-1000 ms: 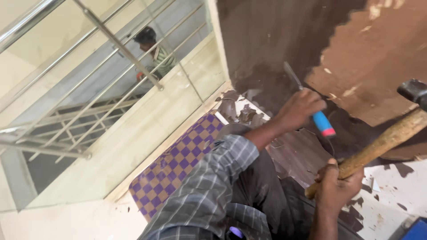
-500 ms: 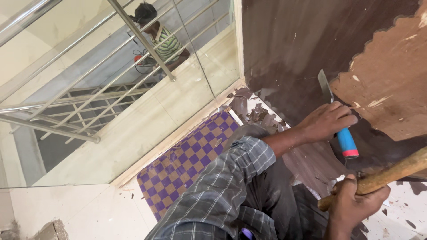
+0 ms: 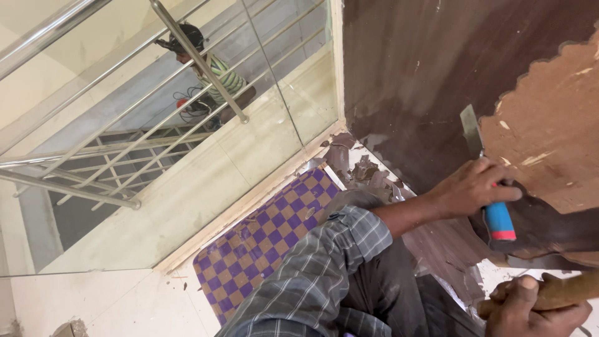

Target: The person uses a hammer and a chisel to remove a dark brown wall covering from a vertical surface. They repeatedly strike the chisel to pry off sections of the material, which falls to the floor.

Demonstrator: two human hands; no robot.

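The left hand (image 3: pixel 477 187) was wrapped tight around a chisel (image 3: pixel 485 181) with a blue handle, at about three o'clock, and its flat blade pointed up at twelve o'clock against the dark brown panel (image 3: pixel 430 68). The right hand (image 3: pixel 530 309), down at five o'clock, gripped a wooden hammer handle (image 3: pixel 571 290). Broken brown bits (image 3: pixel 359 165) lay near a purple checkered mat (image 3: pixel 268 240).

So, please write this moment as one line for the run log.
left hand: holds blue-handled chisel on brown laminate | right hand: grips wooden hammer handle | floor: laminate scraps
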